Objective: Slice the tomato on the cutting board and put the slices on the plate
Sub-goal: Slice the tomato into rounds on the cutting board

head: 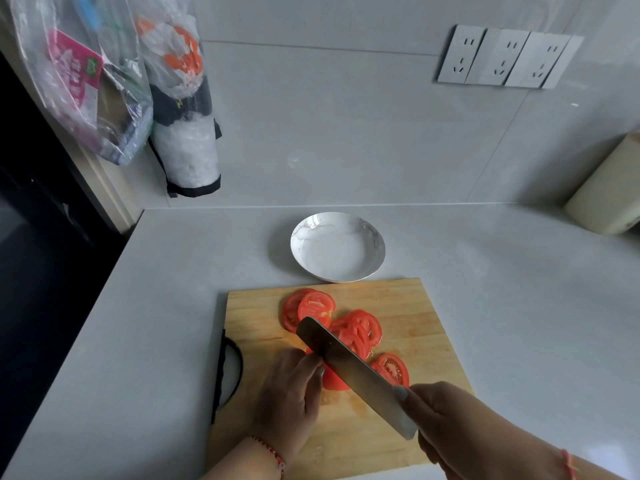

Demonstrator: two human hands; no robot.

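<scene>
A wooden cutting board [412, 306] lies on the counter in front of me. Several red tomato slices [317, 306] lie on it, some overlapping. My left hand [289, 400] presses down on the remaining piece of tomato [334, 381], which is mostly hidden under my fingers and the blade. My right hand [446, 424] grips the handle of a broad knife [349, 368], whose blade stands on that piece beside my left fingertips. A white marbled plate [337, 251] sits just beyond the board with nothing on it.
Plastic bags [86, 81] hang at the upper left by the wall. A cream-coloured container [606, 199] stands at the far right. Wall sockets [502, 57] sit above the counter. The counter's left edge drops off beside a black handle [228, 372] at the board's left side.
</scene>
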